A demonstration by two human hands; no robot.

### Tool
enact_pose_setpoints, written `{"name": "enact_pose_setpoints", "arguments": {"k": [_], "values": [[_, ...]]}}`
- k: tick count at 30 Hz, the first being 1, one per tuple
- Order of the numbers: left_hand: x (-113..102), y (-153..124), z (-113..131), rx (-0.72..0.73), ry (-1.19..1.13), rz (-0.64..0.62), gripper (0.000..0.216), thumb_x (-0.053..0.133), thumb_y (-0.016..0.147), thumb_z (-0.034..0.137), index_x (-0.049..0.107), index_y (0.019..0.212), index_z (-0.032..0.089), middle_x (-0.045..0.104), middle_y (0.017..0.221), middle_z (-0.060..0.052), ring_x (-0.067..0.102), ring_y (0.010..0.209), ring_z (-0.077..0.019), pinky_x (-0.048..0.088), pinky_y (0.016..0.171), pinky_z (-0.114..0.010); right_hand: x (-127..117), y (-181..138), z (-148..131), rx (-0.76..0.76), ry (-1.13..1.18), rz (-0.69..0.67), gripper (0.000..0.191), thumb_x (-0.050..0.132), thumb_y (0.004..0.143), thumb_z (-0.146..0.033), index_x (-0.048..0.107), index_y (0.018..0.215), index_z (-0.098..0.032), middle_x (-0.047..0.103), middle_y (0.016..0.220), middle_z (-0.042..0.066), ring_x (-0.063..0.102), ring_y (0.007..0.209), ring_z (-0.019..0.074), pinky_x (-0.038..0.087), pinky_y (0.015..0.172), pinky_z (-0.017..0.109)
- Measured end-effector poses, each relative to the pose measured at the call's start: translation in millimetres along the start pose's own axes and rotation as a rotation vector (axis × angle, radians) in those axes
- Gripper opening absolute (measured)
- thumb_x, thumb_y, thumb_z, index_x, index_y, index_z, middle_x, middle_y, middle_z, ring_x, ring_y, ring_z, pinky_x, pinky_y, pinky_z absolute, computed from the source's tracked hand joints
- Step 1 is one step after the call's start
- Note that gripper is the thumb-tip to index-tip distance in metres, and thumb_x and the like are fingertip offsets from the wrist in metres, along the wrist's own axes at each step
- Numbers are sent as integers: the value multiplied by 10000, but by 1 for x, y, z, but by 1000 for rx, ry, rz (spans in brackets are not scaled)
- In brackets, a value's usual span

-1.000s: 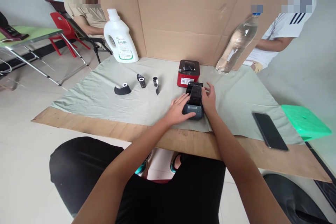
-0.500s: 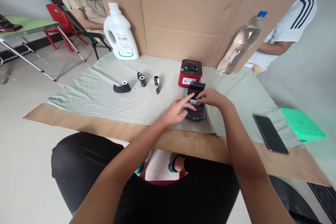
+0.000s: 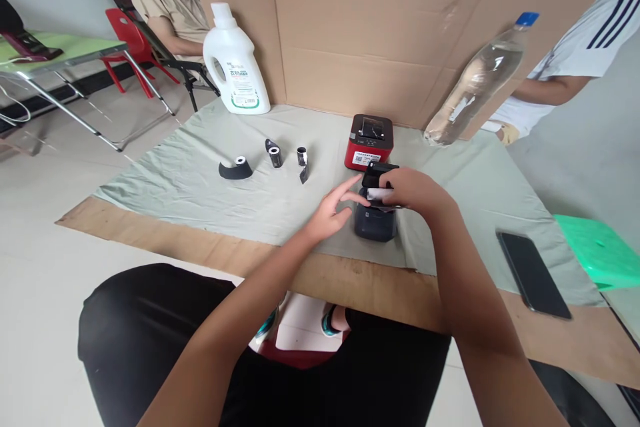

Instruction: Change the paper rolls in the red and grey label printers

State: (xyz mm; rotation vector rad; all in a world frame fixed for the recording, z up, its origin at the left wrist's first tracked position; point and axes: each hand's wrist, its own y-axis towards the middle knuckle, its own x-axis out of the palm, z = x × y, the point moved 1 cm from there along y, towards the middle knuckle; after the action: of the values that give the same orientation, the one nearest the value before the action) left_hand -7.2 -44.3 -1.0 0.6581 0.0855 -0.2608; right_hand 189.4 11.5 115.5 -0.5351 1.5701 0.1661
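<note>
A small dark label printer (image 3: 376, 221) with its lid raised stands on the grey cloth (image 3: 200, 180) near the table's front edge. My right hand (image 3: 413, 188) is curled over its open top and pinches a small white paper roll (image 3: 379, 195). My left hand (image 3: 334, 207) hovers at the printer's left side with fingers spread, its forefinger reaching toward the roll. A red and black printer (image 3: 369, 141) stands just behind.
Three small black rolls (image 3: 273, 153) lie on the cloth to the left. A white jug (image 3: 235, 70) and a leaning clear bottle (image 3: 477, 80) stand before the cardboard wall. A black phone (image 3: 533, 273) lies at right, beside a green stool (image 3: 597, 250). Two other people sit behind.
My right hand left the printer's side, came over the open top and took hold of the white roll. My left hand lifted off the printer body and opened beside it.
</note>
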Motion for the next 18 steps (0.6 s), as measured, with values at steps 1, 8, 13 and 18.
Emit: {"name": "enact_pose_setpoints", "arguments": {"k": [1,8,13,18], "values": [[-1,0,-1,4,-16,-1,664,551,944,173,422,1591,245,819,1127,-36,724,1144,-237,454,1162,-473,-6,-4,3,-3,46,11,106,675,791,-210,591,727,-213,665,797,29,591,742,193,322,653,322],[-4,4,-1,-79,68,139,367,579,1021,367,638,1353,222,800,993,-43,726,990,-201,501,1048,-407,-23,-16,9,-199,310,142,137,678,770,-271,639,892,-222,663,976,39,586,782,193,375,663,311],[-7,6,-3,-135,60,334,509,640,966,622,694,1242,198,741,977,-49,683,921,-185,530,894,-336,-16,-10,-11,-331,470,110,135,658,814,-251,576,920,-237,612,776,-20,512,673,161,338,633,307],[-10,6,-1,-141,50,411,477,679,948,618,717,1200,214,627,771,16,582,729,-131,516,741,-278,1,6,-25,-433,679,156,172,691,866,-319,617,1000,-241,648,893,6,564,731,175,413,669,318]]}}
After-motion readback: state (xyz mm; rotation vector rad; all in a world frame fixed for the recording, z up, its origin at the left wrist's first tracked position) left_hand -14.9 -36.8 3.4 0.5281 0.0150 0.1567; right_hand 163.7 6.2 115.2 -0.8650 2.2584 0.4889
